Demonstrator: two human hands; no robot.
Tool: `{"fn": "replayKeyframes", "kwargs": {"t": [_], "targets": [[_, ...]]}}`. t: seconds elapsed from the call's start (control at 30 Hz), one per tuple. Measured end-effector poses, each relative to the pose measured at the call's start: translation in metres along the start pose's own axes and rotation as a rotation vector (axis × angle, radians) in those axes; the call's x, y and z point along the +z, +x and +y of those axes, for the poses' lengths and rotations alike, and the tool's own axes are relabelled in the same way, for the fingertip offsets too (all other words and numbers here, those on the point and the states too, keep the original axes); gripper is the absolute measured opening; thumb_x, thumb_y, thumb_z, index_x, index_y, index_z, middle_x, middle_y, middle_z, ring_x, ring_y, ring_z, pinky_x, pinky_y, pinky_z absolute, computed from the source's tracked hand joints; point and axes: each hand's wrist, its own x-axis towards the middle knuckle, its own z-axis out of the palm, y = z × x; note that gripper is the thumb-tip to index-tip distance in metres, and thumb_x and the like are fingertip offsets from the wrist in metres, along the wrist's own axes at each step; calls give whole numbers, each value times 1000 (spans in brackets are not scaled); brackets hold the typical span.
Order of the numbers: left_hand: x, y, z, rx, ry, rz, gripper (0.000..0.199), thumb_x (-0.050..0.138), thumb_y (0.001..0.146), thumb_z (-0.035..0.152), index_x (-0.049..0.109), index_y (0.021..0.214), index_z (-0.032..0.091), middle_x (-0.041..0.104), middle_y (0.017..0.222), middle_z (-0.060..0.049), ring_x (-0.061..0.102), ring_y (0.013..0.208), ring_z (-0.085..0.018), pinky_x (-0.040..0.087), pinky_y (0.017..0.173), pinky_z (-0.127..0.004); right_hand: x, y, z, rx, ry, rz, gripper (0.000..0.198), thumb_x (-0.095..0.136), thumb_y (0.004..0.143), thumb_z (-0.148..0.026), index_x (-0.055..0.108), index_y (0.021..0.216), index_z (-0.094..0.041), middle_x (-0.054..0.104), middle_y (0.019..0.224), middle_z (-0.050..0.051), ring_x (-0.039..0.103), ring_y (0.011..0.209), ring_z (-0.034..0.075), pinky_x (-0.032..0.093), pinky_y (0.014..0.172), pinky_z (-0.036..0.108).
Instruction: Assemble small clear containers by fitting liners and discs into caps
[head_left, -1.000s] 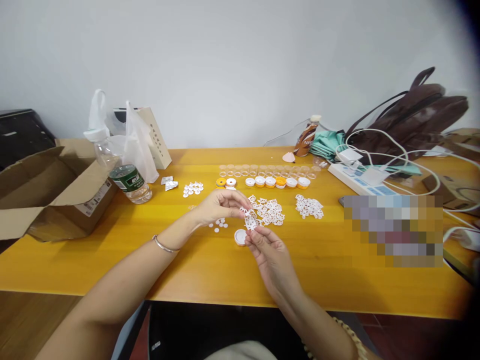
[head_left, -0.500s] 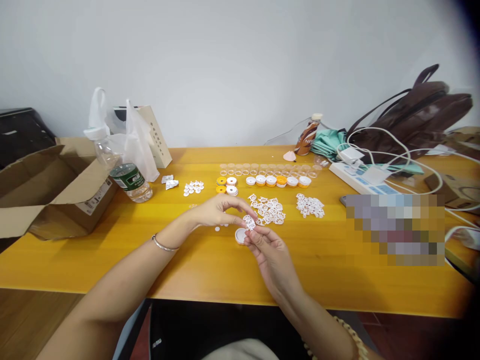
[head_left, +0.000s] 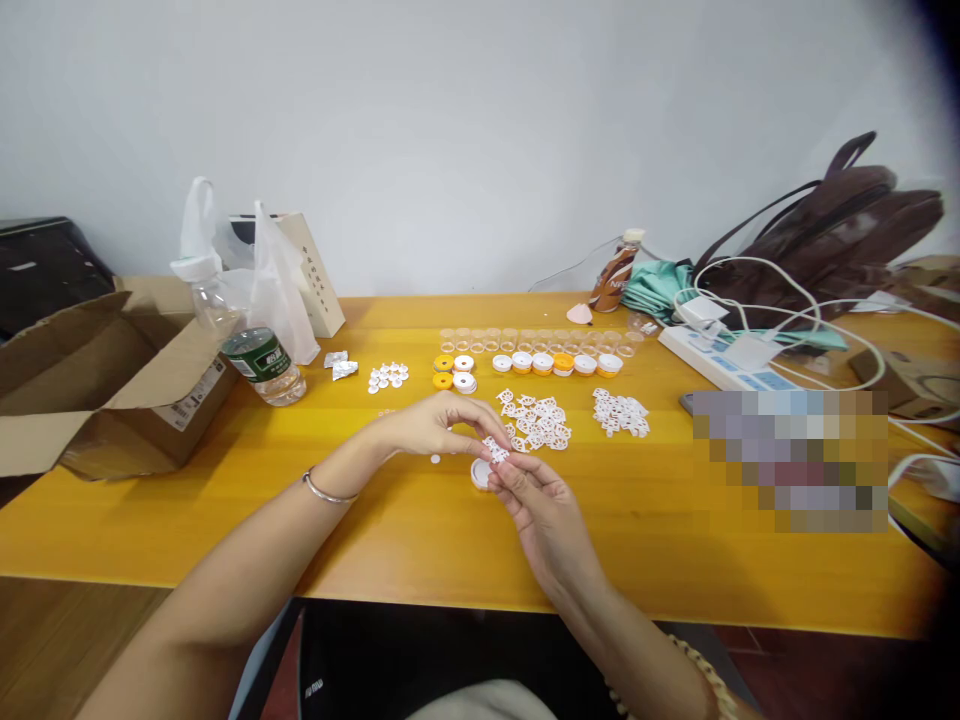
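White lattice piece (head_left: 495,449) pinched between left hand (head_left: 431,425) and right hand (head_left: 541,510), lower than before; bare table (head_left: 637,540) toward near edge.

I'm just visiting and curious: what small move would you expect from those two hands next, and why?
Probably lowering the white piece onto the cap. Both the left hand and right hand pinch that piece just above the open cap on the table, and a row of caps farther back looks already filled.

Glossy yellow wooden table (head_left: 420,540), matt brown cardboard box (head_left: 112,385), clear plastic bottle (head_left: 251,345), white plastic pieces (head_left: 536,420)
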Motion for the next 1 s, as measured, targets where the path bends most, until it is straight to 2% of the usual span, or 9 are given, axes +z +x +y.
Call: {"fn": "replayKeyframes", "kwargs": {"t": [0.33, 0.43, 0.5, 0.63, 0.83, 0.9, 1.0], "targets": [[3, 0, 6, -7, -59, -26, 20, 63, 76, 15, 67, 96, 18, 64, 101, -8, 60, 94, -14, 47, 87, -27, -1, -1, 1, -3, -42, -27, 15, 76, 64, -28, 67, 71, -17, 67, 68, 0, 61, 64, 10, 50, 73, 26], [8, 1, 7, -19, -82, 24, 27, 65, 75, 16, 64, 102, 18, 63, 104, -7, 59, 96, -14, 47, 89, -28, -1, -1, 0, -41, -48, -26, 13, 75, 65, -28, 67, 70, -18, 67, 67, -1, 61, 65, 10, 49, 74, 25], [12, 2, 6, -65, -113, 78, 30, 66, 74, 16, 62, 104, 17, 64, 100, -7, 60, 90, -14, 48, 84, -28, -1, -1, -1, -66, -46, -28, 12, 74, 67, -28, 67, 70, -18, 67, 67, -1, 61, 65, 10, 49, 74, 25], [20, 4, 7, -157, -159, 139, 18, 64, 75, 18, 62, 92, 12, 66, 85, -6, 61, 72, -10, 50, 70, -24, -1, -1, -1, -82, -47, -13, 13, 75, 65, -28, 67, 69, -18, 66, 66, -1, 60, 64, 10, 49, 73, 27], [18, 2, 12, -118, -94, 145, 14, 64, 76, 18, 62, 89, 12, 66, 82, -6, 61, 73, -10, 50, 73, -25, 2, -1, -3, -84, -108, -7, 16, 74, 65, -29, 64, 72, -18, 65, 69, -1, 60, 66, 12, 48, 73, 28], [13, 0, 12, -110, -69, 125, 15, 64, 76, 19, 63, 90, 12, 67, 84, -7, 61, 75, -11, 50, 74, -25, 1, -1, -6, -139, -173, 8, 19, 73, 66, -29, 62, 80, -20, 65, 77, -1, 59, 71, 12, 47, 74, 28], [6, -3, 13, -128, 20, 76, 15, 65, 75, 20, 64, 89, 13, 66, 85, -6, 60, 75, -11, 49, 72, -23, -4, 2, -11, -335, -420, -23, 29, 72, 66, -26, 56, 90, -24, 60, 89, 0, 57, 82, 14, 47, 75, 29]]}}
